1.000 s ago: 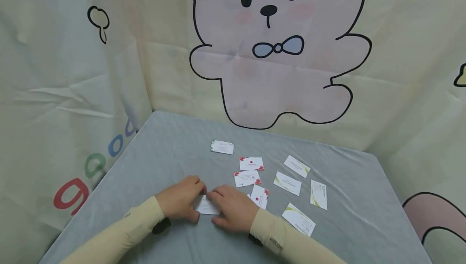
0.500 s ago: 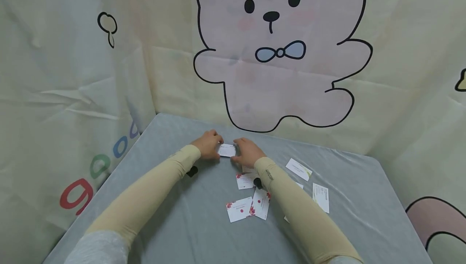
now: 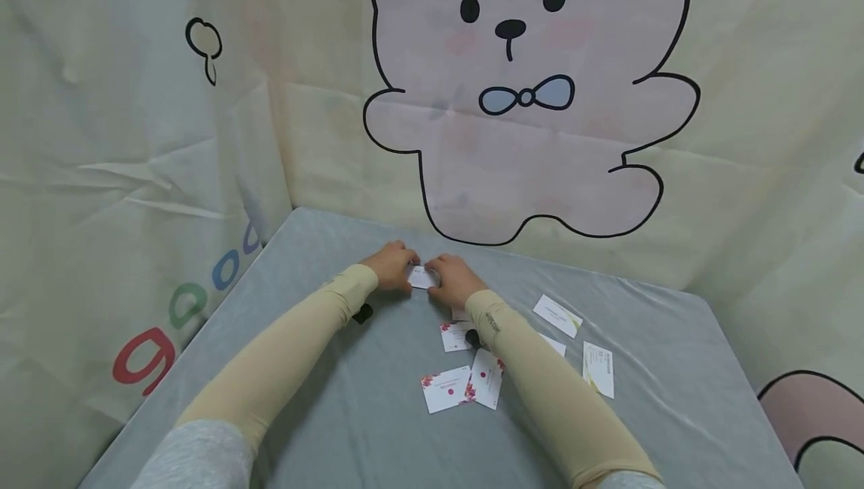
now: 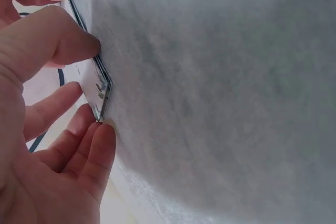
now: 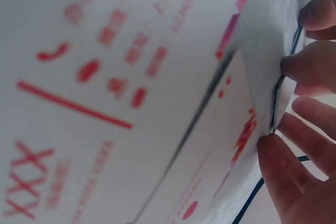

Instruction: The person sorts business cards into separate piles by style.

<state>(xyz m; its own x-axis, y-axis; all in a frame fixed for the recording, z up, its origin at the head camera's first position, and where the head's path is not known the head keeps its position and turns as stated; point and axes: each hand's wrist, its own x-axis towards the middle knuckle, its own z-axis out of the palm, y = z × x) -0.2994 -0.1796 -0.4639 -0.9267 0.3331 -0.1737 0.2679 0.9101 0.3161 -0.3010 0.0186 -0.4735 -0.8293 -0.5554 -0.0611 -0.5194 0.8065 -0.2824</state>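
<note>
Towards the back of the table, a thin stack of white business cards lies flat between my two hands. My left hand grips its left end, and my right hand grips the right end. In the left wrist view, the left thumb presses along the stack's near long edge while fingertips meet its short end. Several layers show at the edge of the cards. From the right wrist, the right thumb is on the same edge and fingers curl at the corner. Fingers cover both ends of the stack.
Red-flowered cards lie in front of the stack, two of them touching or overlapping. Yellow-green cornered cards are spread to the right, some partly hidden by the right sleeve. Grey cloth covers the table; a printed curtain stands behind.
Both hands have moved from the middle of the table to the back, bringing a white card to the one lying there. A red-flowered card by the right hand is uncovered. Lately the hands barely shift.
</note>
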